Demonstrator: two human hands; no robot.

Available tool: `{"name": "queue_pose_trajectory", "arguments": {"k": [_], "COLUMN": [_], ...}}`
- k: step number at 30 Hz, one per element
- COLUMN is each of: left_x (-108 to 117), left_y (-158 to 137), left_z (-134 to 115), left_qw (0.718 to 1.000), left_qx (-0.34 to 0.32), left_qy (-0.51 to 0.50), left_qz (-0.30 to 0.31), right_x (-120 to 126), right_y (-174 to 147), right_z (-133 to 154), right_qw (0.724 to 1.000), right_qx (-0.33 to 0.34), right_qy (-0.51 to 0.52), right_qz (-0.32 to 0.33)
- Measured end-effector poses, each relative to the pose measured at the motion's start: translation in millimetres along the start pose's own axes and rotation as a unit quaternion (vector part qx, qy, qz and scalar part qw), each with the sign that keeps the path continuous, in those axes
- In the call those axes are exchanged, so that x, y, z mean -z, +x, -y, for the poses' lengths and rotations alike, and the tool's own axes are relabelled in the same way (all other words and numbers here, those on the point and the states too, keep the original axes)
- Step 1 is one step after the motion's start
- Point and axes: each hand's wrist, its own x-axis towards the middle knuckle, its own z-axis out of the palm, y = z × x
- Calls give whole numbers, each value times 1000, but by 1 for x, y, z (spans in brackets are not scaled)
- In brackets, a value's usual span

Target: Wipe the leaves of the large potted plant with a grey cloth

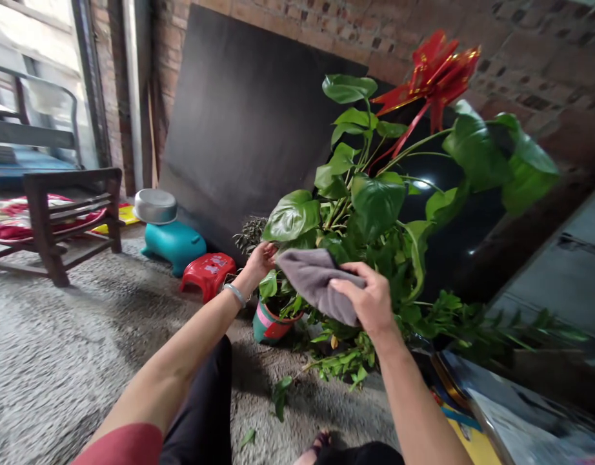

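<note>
A leafy potted plant [377,200] with big glossy green leaves rises in front of me. My left hand [262,257], a bangle on its wrist, has its fingers closed at the lower tip of a broad leaf [292,216] on the plant's left side. Folded in my right hand [368,294] is a grey-purple cloth [317,281], gripped between thumb and fingers. The cloth reaches left toward my left hand, just below that leaf, and hides some of the foliage behind it. A red ribbon bow [435,74] sits at the top of the plant.
A green and red flowerpot [271,325] stands below the cloth. To the left are a red stool [209,274], a teal animal-shaped seat [174,245] with a metal basin [155,206] on it, and a wooden chair [48,226]. A dark panel [244,116] leans against the brick wall.
</note>
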Motion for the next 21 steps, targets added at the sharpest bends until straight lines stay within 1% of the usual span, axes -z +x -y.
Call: {"name": "queue_pose_trajectory", "arguments": {"k": [2,4,5,6,8,10,11,12,14,15,16,17,18,19,20,21], "left_x": [-3,-11,-15,-19,-23,-22,-20,-18,-16,-17,-20,-23,-27,-29,-31,-30], "left_y": [3,6,7,7,5,0,-4,-7,-12,-13,-13,-12,-11,-10,-9,-9], "left_z": [-7,-12,-14,-16,-22,-29,-32,-35,-39,-39,-37,-34,-30,-24,-19,-14], "left_qw": [1000,999,999,998,996,994,993,992,991,992,995,997,998,998,997,996], "left_qx": [7,9,5,-3,-29,-51,-55,-57,-57,-57,-58,-57,-57,-56,-55,-55], "left_qy": [-28,-41,-42,-42,-47,-53,-53,-50,-35,-23,-9,6,19,30,36,40], "left_qz": [-4,19,34,46,63,81,90,101,115,107,85,53,18,-14,-36,-50], "right_x": [17,25,26,25,24,26,29,33,40,40,37,31,20,7,-8,-23], "right_y": [0,1,1,0,-6,-10,-9,-6,10,22,36,50,62,72,77,78], "right_z": [10,15,16,15,10,9,11,16,30,38,45,50,51,49,45,37], "right_qw": [996,988,986,985,989,991,989,984,962,947,933,923,919,921,929,944], "right_qx": [28,48,53,54,44,32,37,52,117,158,195,225,243,250,245,225], "right_qy": [27,28,23,19,16,17,16,14,6,0,-9,-21,-34,-51,-70,-93], "right_qz": [-78,-142,-159,-162,-143,-131,-144,-171,-246,-280,-302,-312,-309,-295,-267,-224]}}
